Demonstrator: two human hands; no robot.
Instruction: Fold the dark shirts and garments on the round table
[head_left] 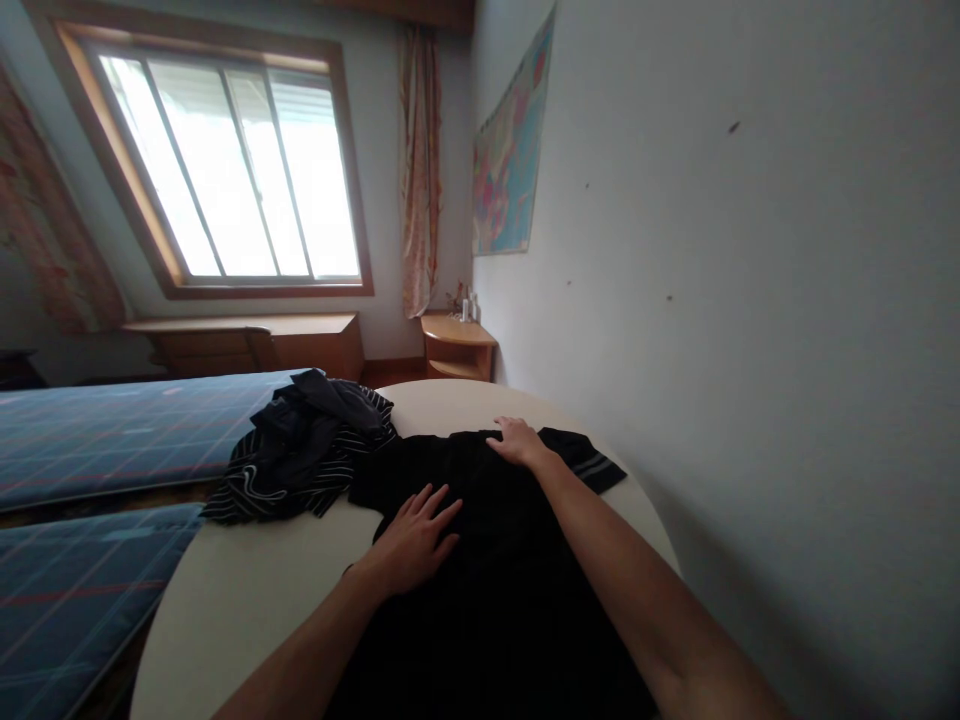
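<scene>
A black short-sleeved shirt (pixel 487 560) lies spread over the round table (pixel 255 600), its collar end toward the far side. My left hand (pixel 415 540) rests on the left part of the shirt with fingers spread. Farther away, my right hand (pixel 517 441) lies near the shirt's far edge, by the right shoulder, its fingers stretched out. The right sleeve (pixel 589 460) carries grey stripes near its end. Left of the shirt sits a crumpled heap of dark and striped clothes (pixel 307 445), close to the left sleeve.
Two mattresses with blue checked covers (pixel 112 440) lie to the left, against the table. A white wall (pixel 712 350) runs close along the right. Beyond the table stand a wooden desk (pixel 322 335) under the window and a small corner shelf (pixel 457 330) with small bottles.
</scene>
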